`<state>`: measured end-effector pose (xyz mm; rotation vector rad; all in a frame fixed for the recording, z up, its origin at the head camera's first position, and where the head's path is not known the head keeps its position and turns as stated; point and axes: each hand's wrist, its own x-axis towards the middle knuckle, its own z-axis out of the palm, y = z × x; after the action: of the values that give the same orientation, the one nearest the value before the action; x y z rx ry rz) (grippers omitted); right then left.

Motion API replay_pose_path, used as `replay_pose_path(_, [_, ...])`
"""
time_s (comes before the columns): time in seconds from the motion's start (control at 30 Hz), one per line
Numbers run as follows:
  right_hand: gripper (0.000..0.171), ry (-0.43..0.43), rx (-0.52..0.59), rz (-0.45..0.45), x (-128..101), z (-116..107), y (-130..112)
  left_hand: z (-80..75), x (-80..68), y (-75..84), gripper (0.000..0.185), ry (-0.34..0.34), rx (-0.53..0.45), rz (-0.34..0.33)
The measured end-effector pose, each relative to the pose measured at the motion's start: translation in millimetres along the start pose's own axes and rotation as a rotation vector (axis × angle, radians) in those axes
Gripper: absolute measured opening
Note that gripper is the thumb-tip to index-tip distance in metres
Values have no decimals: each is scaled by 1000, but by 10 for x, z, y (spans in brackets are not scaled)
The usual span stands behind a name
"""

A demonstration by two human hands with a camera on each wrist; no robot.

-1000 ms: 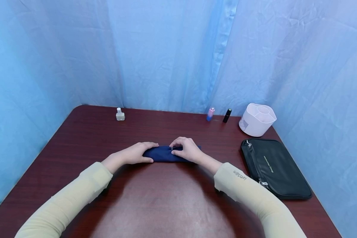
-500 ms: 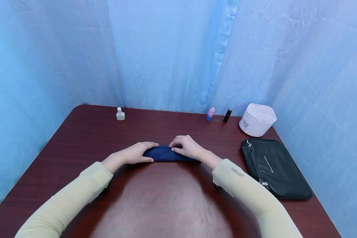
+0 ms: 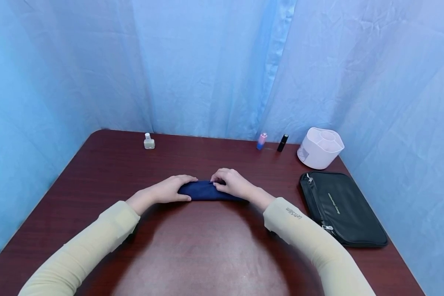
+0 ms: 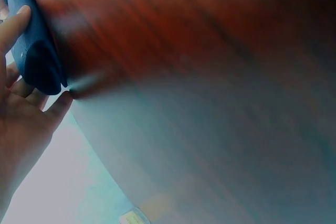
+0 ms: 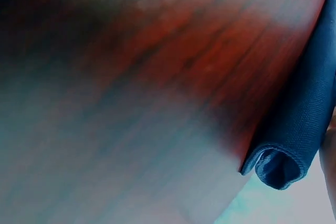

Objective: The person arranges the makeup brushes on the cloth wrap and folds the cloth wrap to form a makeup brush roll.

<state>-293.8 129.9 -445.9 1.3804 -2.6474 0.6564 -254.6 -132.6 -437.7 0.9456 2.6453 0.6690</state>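
A dark blue fabric pouch [image 3: 203,190] lies on the reddish-brown table [image 3: 192,246] in the middle. My left hand [image 3: 172,190] grips its left end, fingers over the top and thumb at the front. My right hand [image 3: 232,184] covers its right end and pinches something small on top of it, near the middle. In the left wrist view the pouch [image 4: 32,51] sits against my left hand [image 4: 21,114]. The right wrist view shows the pouch's rounded end [image 5: 294,140] on the blurred tabletop.
A black zipped case [image 3: 340,207] lies at the right edge. Behind it stands a white round organiser [image 3: 320,148]. A black tube [image 3: 282,143], a pink-and-blue tube [image 3: 261,141] and a small clear bottle [image 3: 149,141] stand along the back. Blue curtains surround the table.
My right hand has slid slightly left and back along the pouch top, covering its right end. The left hand has held still.
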Motion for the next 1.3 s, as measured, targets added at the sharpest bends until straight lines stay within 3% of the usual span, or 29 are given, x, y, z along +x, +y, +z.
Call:
replay_pose_path(0.13, [8, 12, -10, -3, 15, -3, 17, 4, 3, -1, 62, 2, 2, 7])
replay_pose_path(0.3, [8, 55, 70, -3, 0, -18, 61, 17, 15, 5, 60, -2, -2, 21])
replay_pose_path(0.6, [11, 22, 105, -121, -82, -59, 136, 13, 24, 2, 60, -7, 1, 19])
replay_pose_path(0.87, [4, -5, 135, -111, -138, -98, 133, 24, 23, 3, 60, -9, -1, 13])
replay_pose_path(1.3, [6, 49, 169, -114, -143, -54, 129, -3, 19, 6, 58, -14, 3, 2])
